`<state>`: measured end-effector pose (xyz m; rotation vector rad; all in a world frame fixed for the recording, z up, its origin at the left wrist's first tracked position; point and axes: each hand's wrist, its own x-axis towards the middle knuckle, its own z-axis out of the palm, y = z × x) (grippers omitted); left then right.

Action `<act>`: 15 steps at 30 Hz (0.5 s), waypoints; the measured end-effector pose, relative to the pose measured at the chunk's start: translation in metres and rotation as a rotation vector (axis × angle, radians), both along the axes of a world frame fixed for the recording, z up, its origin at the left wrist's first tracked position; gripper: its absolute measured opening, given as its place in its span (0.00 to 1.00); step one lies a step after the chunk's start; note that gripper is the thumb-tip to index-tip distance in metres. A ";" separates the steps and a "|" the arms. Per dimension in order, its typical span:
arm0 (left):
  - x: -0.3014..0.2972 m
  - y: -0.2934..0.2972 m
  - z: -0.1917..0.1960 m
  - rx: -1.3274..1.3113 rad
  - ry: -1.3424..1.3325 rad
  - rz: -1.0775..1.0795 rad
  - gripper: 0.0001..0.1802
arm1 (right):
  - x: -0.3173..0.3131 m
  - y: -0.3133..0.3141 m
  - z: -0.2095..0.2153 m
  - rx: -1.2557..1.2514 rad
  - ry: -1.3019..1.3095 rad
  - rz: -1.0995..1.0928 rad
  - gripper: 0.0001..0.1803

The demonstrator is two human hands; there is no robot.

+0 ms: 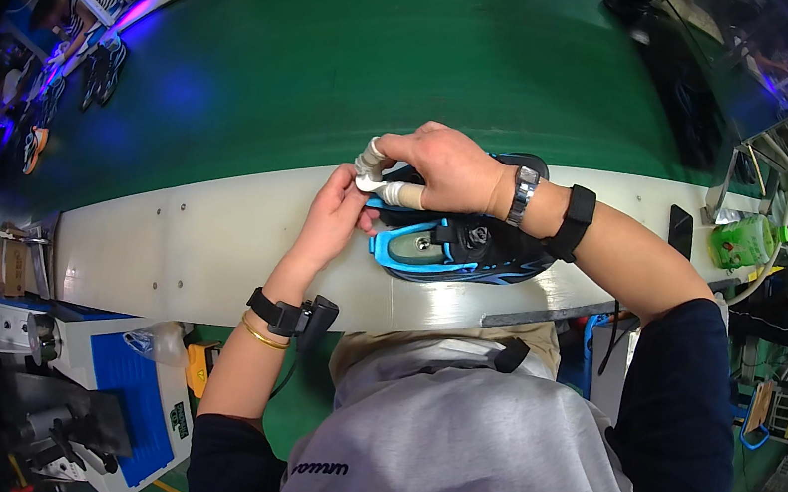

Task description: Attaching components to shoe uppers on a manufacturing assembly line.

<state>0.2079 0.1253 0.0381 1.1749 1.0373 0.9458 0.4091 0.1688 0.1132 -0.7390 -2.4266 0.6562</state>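
Note:
Two black and blue sneakers lie side by side in front of me. The nearer sneaker (412, 259) shows its blue-edged collar, grey insole and dark laces. My right hand (460, 170) covers much of the farther sneaker (529, 163). White covers wrap the thumb and index finger of that hand, which close together at the farther sneaker's heel end. Whatever lies between those fingertips is too small to make out. My left hand (330, 212) pinches at the same heel end, fingertips against the right hand's and touching the blue collar edge.
The sneakers rest on a pale ledge (234, 234) along a wide green belt (340, 57). A dark phone-like slab (680, 230) and a green basket (742, 245) are at the right. A machine with a blue panel (130, 400) stands lower left. Another person works at the far left.

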 end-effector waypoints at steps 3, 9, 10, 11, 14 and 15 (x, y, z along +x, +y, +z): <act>-0.006 0.002 0.000 -0.032 -0.075 -0.018 0.14 | 0.002 0.004 -0.011 0.054 -0.031 0.013 0.16; -0.007 0.005 0.013 -0.096 0.025 -0.063 0.16 | 0.002 0.009 -0.011 -0.012 -0.130 0.012 0.22; -0.008 0.005 0.013 -0.138 -0.019 -0.046 0.15 | 0.001 0.010 -0.010 -0.092 -0.159 -0.014 0.25; -0.008 0.004 0.013 -0.181 -0.063 -0.030 0.15 | 0.002 0.008 -0.009 -0.098 -0.156 -0.023 0.25; 0.007 0.002 0.018 -0.223 0.003 -0.023 0.13 | 0.016 0.002 0.000 -0.031 -0.010 -0.101 0.32; 0.009 0.004 0.015 -0.239 0.004 -0.059 0.13 | 0.026 0.003 -0.002 0.015 0.094 -0.132 0.31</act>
